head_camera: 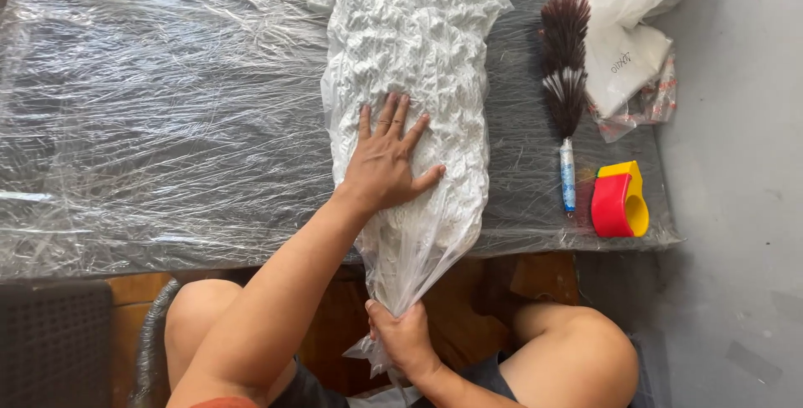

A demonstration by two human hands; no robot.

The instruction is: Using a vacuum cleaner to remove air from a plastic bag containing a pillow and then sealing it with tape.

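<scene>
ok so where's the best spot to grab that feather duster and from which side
Take the feather duster by its slim blue-and-white handle, coming from the near table edge. The handle points toward the person and lies bare on the plastic-covered table, while the bushy head is soft and wide. The red and yellow tape dispenser sits close on the right.

Open table [167, 123] left; duster [565, 82] crowds right.

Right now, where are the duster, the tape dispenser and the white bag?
duster [565, 65]: head view, on its dark bristles.
tape dispenser [617, 200]: head view, on its red side.
white bag [414, 48]: head view, on its crinkled upper part.
</scene>
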